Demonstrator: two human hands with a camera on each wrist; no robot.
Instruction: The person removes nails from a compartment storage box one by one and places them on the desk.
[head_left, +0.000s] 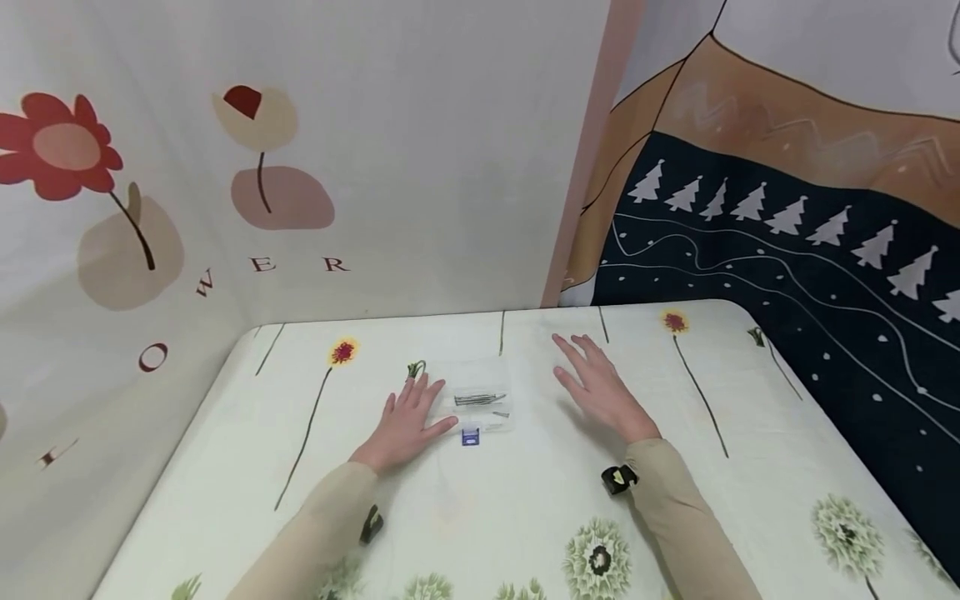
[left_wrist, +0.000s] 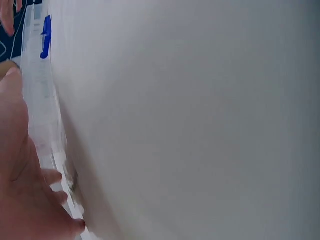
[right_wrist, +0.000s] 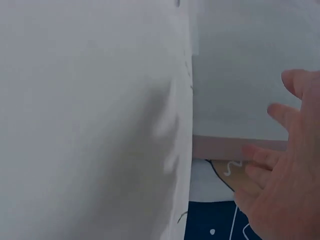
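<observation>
A clear plastic box (head_left: 483, 377) with a blue latch (head_left: 470, 437) on its near side lies on the table. Several thin, dark metal pins or bits (head_left: 476, 400) show through it. My left hand (head_left: 405, 423) is at the box's left side, fingers spread and thumb stretched toward the near left corner. In the left wrist view, the blue latch (left_wrist: 46, 37) and the box wall appear beyond the thumb. To the right of the box, my right hand (head_left: 600, 390) is apart from it, fingers spread and holding nothing. The right wrist view shows that hand (right_wrist: 282, 175) above the tabletop, casting a shadow.
A white cloth with printed flowers covers the table (head_left: 510, 508). Behind it hangs a pale curtain (head_left: 450, 167) with flower prints; to the right is a dark cloth (head_left: 750, 242) with white trees. Black straps (head_left: 619, 479) sit at both wrists.
</observation>
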